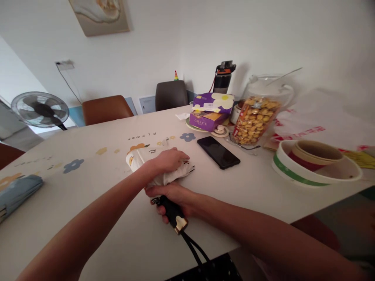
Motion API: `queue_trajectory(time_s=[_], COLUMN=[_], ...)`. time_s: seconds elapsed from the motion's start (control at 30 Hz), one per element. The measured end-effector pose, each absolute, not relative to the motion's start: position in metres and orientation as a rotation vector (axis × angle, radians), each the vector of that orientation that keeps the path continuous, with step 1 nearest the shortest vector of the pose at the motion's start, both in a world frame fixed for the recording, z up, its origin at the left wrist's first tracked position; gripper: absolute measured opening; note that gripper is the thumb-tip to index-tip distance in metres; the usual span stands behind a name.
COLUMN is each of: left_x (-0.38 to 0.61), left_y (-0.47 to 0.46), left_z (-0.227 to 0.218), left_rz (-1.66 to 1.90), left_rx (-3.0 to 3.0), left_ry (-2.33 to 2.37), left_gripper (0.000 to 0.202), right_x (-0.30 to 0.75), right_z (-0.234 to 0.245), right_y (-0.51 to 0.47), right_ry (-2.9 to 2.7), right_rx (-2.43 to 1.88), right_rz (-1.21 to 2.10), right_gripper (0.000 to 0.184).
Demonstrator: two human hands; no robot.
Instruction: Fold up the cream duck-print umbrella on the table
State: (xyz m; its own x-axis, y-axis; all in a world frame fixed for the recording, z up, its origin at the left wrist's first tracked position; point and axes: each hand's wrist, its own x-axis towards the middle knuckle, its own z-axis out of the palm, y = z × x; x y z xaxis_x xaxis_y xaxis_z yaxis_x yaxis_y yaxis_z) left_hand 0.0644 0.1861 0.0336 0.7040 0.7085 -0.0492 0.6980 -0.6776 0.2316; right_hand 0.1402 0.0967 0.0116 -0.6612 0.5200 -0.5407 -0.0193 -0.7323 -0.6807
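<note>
A folded white umbrella point(140, 160) with a printed pattern lies over the tabletop, its black handle point(170, 210) with gold trim pointing toward me. My right hand point(175, 197) is closed around the umbrella where the handle meets the fabric. Across the top of the canopy rests my left hand point(172, 159), its fingers curled over the loose folds near the far right end; the fingertips are partly hidden. A black wrist cord point(191, 248) hangs from the handle past the table edge. Just right of the hands lies a black phone point(218, 152).
On the white table point(117, 226) are a blue folded umbrella point(20, 195), a purple tissue pack point(212, 103), glasses point(249, 148), a pitcher point(258, 113) with a snack bag inside, a dark bottle point(222, 80) and tape rolls point(310, 175). Chairs point(107, 109) and a fan point(41, 109) stand beyond.
</note>
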Motion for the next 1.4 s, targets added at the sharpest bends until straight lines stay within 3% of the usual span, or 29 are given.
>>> queue_trajectory(time_s=[0.1,0.27,0.47,0.63,0.8,1.0,1.2,1.4], left_x=[0.072,0.062,0.022,-0.019,-0.051,-0.069,-0.076,-0.081], left_y=[0.193,0.186,0.157,0.126,0.103,0.091,0.091,0.091], left_z=[0.03,0.038,0.066,0.064,0.032,0.004,0.0,-0.009], left_rz=[0.118,0.763,1.401,1.7,1.749,1.545,1.389,1.267], left_rx=[2.735,2.597,2.122,1.829,1.613,1.635,1.747,1.88], left_ry=[1.23,1.392,1.425,1.338,1.421,1.517,1.55,1.474], left_gripper=[0.03,0.018,0.025,0.016,0.012,0.016,0.016,0.013], right_x=[0.142,0.142,0.141,0.142,0.146,0.15,0.147,0.146], right_z=[0.009,0.006,0.009,0.01,0.007,-0.002,0.0,-0.004], right_y=[0.098,0.1,0.104,0.107,0.108,0.115,0.109,0.108], right_ry=[-0.921,-0.942,-0.933,-0.983,-0.974,-1.053,-1.108,-1.247], right_rx=[-0.928,-0.909,-0.952,-0.995,-0.883,-0.829,-0.903,-0.906], right_rz=[2.498,2.485,2.421,2.302,2.226,2.138,1.984,1.929], right_gripper=[0.017,0.018,0.01,0.009,0.018,0.041,0.026,0.028])
